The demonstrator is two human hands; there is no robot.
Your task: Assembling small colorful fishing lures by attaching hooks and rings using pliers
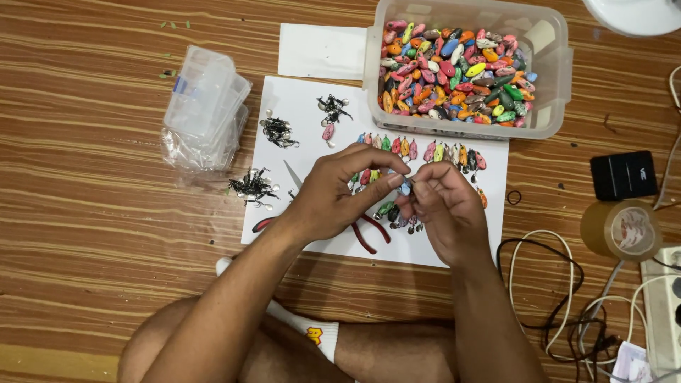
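1. The left hand [333,195] and the right hand [443,209] meet over the middle of the white sheet [305,99], fingertips pinched together on one small pale blue lure body [405,189].
2. The left thumb and forefinger grip the lure from the left; the right fingertips pinch at its right end. Both hands are closed on it.
3. The lure is mostly hidden by the fingers, so its long axis and heading cannot be told.
4. Red-handled pliers [369,230] lie on the sheet under the left hand, handles toward the near side.
5. A row of coloured lures [418,150] lies just beyond the hands.
6. Three clusters of dark hooks [277,132] sit on the far left of the sheet and at its left edge.
7. A clear tub [557,67] full of coloured lure bodies stands at the far right.
8. A stack of clear plastic boxes [204,106] is on the left; a roll of tape [621,228] is on the right.
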